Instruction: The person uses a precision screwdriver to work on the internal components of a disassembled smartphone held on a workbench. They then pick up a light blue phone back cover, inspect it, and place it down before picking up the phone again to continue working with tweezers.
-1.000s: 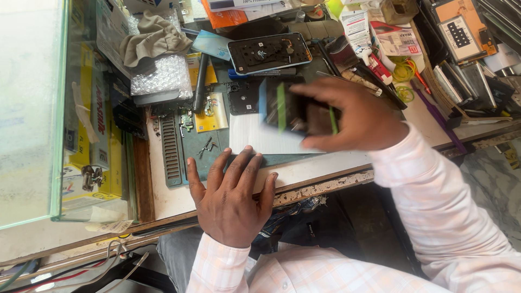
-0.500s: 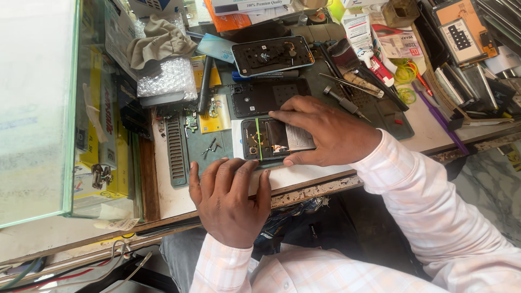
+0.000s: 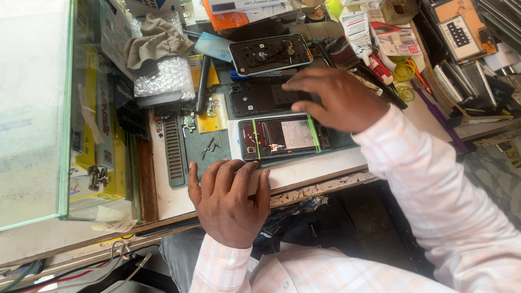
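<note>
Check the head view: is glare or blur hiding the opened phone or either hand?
Head view: even daylight, opened phone sharp, no glare on it; right hand slightly motion-blurred at the fingertips; left hand crisp; glass panel at left washed out by bright reflection.

Left hand (image 3: pixel 228 198) rests flat, fingers spread; right hand (image 3: pixel 334 97) hovers, open.

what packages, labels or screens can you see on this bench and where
Battery label: pale rectangle inside the opened phone, centre.
Orange packet: flat, top edge.
White and red box: upright, top right.
Yellow card: left of the phone.
Calculator: orange and grey, far right.
</note>
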